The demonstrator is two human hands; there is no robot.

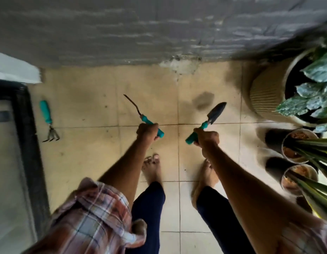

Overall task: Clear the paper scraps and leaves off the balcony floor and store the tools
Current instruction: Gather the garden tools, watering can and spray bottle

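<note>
My left hand [147, 132] grips the teal handle of a thin weeder tool [133, 106], its narrow metal blade pointing up and left. In my right hand [207, 139] is the teal handle of a small dark trowel [215, 111], blade aimed up and right. Both tools hang in the air above the beige tiled floor [96, 99]. A third tool, a small hand rake [48, 121] with a teal handle, lies on the tiles at the left, prongs toward me. No paper scraps or leaves show on the visible tiles.
A grey wall [122, 28] closes the far side. A dark door frame [28, 143] with glass runs along the left. A large ribbed pot [265, 96] with a leafy plant stands at the right, two smaller pots [294, 143] below it. My bare feet [152, 167] stand mid-floor.
</note>
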